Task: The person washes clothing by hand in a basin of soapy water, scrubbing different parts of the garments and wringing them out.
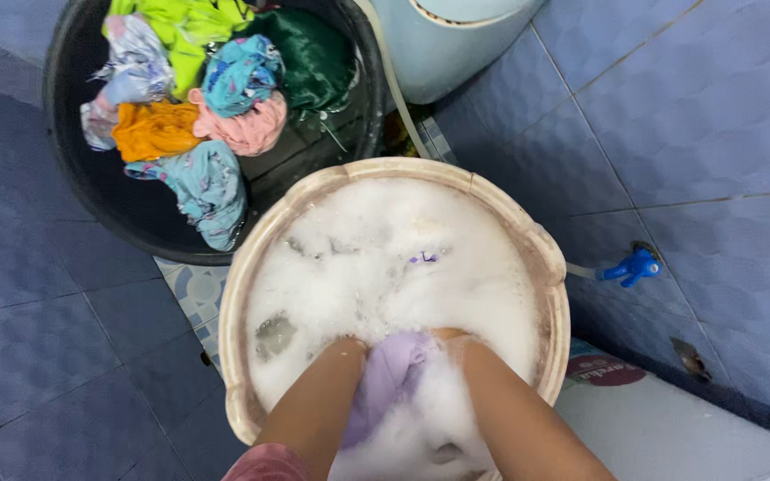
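Observation:
A beige round basin [251, 258] is full of white suds. Both my forearms reach into it at the near edge. My left hand [348, 347] and my right hand [453, 341] are sunk in the foam up to the wrists, fingers hidden. Between them a pale purple cloth [391, 374] rises out of the suds, pressed between both hands. A small purple scrap [423, 258] shows in the foam near the basin's middle.
A black tub [73, 134] at the upper left holds several wrung clothes: orange [155, 130], pink, light blue [208, 185], green. A pale blue container [443, 40] stands behind the basin. A blue tap [632, 267] sticks out of the blue tiled wall at right.

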